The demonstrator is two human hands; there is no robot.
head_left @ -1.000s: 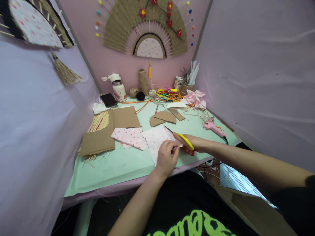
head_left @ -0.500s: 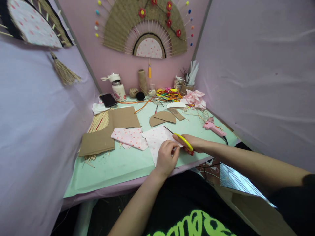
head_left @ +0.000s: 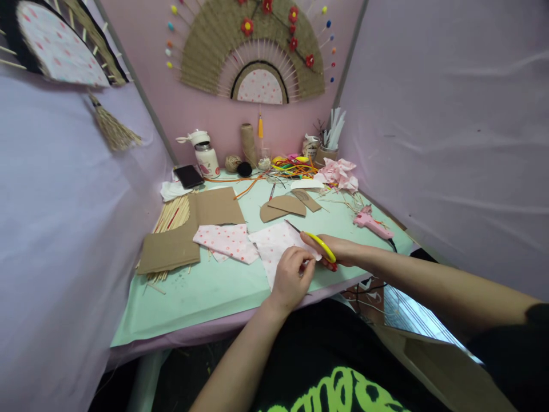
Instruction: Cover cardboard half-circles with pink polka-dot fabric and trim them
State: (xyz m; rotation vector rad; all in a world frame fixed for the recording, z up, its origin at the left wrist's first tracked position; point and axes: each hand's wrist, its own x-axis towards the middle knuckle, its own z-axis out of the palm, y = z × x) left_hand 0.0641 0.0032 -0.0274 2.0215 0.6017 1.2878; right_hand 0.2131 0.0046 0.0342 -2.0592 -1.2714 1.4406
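Observation:
Near the front edge of the green table, my left hand [head_left: 295, 276] pinches the right part of a white cloth with pale dots [head_left: 274, 243]. My right hand [head_left: 337, 250] is closed round scissors [head_left: 322, 246] with yellow and red handles. Their dark blade points up and left over the cloth, close to my left fingers. A folded pink-dotted cloth [head_left: 227, 240] lies just left of the white one, touching or nearly touching it. Behind the cloth are cut cardboard pieces [head_left: 287, 205].
Cardboard sheets [head_left: 169, 252] cover thin sticks [head_left: 175, 213] on the left. A pink glue gun [head_left: 373, 222] lies right, beyond my right forearm. A bottle [head_left: 207, 159], phone [head_left: 189, 176], twine roll [head_left: 247, 144], coloured cords [head_left: 295, 167] and crumpled cloth [head_left: 338, 173] line the back.
The white cloth has shifted slightly, and its right corner shows a little more by my left fingertips. Both hands keep nearly the same place and grip.

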